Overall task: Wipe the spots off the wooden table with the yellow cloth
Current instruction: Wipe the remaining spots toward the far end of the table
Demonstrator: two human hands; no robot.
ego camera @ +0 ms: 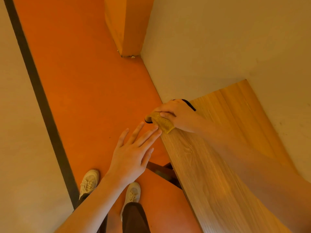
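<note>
The wooden table [223, 148] with a light grain runs along the right side, against the wall. My right hand [178, 115] is shut on the yellow cloth [161, 122], bunched with a dark trim, at the table's far left corner, partly over the edge. My left hand [133, 153] hovers open, fingers spread, just left of the table edge above the floor; its fingertips nearly touch the cloth. No spots show on the visible wood.
The orange floor [87, 81] lies to the left, with a dark strip [38, 91] along a beige area. An orange pillar [126, 26] stands in the far corner beside the beige wall [218, 39]. My two shoes [89, 180] stand below. A dark table frame [161, 172] shows under the edge.
</note>
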